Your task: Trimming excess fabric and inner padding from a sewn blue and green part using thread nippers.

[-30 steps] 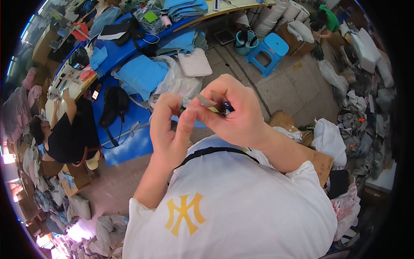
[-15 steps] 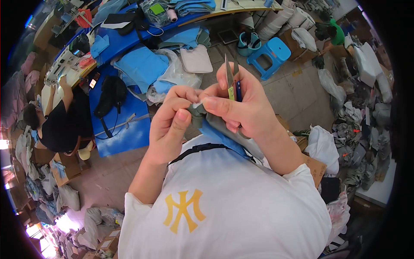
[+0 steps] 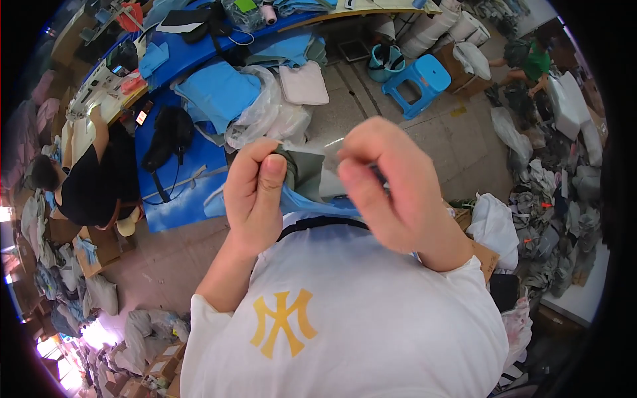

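Note:
Between my hands in the head view hangs a piece of grey-green and light blue cloth (image 3: 308,174), just in front of my waist. My left hand (image 3: 254,199) is closed on its folded left edge, thumb on top. My right hand (image 3: 401,189) is curled at the cloth's pale right part and smeared by motion. A dark sliver of the small scissors (image 3: 379,174) shows inside its fingers; the blades are hidden. I cannot tell whether the right fingertips also pinch the cloth.
A blue table (image 3: 179,211) at the left carries blue fabric (image 3: 219,93), a pink folded piece (image 3: 304,83) and a black bag (image 3: 169,136). A blue stool (image 3: 419,85) stands ahead. One person (image 3: 86,182) sits left; another (image 3: 534,63) is far right. Cloth heaps (image 3: 544,219) line the right.
My hands have moved apart, spreading the cloth between them. The right hand has turned over and outward, so the scissors that pointed up are now mostly hidden.

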Demonstrator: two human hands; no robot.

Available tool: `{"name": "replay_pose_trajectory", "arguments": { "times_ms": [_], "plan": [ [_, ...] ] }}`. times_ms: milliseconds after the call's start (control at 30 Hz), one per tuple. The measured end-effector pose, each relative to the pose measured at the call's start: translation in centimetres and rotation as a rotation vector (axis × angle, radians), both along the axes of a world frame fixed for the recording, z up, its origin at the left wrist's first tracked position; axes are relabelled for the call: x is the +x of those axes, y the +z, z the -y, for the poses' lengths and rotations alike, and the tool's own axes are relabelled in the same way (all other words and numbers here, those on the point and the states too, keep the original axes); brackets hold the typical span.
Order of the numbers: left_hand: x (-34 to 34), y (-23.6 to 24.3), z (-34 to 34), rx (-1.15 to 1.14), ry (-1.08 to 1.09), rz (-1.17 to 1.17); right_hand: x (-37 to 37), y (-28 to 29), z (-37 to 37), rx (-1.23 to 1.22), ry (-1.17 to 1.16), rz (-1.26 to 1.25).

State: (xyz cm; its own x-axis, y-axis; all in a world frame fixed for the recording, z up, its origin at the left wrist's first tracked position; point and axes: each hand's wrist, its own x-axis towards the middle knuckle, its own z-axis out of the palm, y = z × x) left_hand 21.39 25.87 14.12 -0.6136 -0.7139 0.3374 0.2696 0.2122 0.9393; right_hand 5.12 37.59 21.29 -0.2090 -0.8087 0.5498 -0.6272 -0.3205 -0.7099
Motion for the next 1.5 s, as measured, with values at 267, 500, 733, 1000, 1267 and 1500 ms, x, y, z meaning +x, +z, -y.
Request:
{"name": "replay_pose_trajectory", "arguments": {
  "times_ms": [267, 500, 733, 1000, 1267, 1500],
  "plan": [
    [-0.3, 0.1, 0.0, -0.308, 0.092, 0.057, 2.0, -0.5, -0.5, 0.195, -0.073, -0.15],
    [-1.1, 0.2, 0.2, -0.512, 0.147, 0.039, 1.7, -1.1, -0.5, 0.183, -0.096, -0.233],
    [-1.4, -0.1, 0.5, -0.625, 0.169, 0.029, 1.8, -1.2, -0.3, 0.18, -0.128, -0.256],
    [-1.8, 0.1, 0.5, -0.746, 0.277, 0.072, 2.3, -2.4, 0.6, 0.145, -0.172, -0.225],
    [-2.0, 0.2, 1.0, -0.863, 0.351, 0.131, 2.6, -2.3, 1.1, 0.147, -0.151, -0.087],
    [-2.1, 0.1, 1.1, -0.915, 0.383, 0.073, 2.2, -2.5, 1.3, 0.107, -0.051, 0.053]
  ]
}}
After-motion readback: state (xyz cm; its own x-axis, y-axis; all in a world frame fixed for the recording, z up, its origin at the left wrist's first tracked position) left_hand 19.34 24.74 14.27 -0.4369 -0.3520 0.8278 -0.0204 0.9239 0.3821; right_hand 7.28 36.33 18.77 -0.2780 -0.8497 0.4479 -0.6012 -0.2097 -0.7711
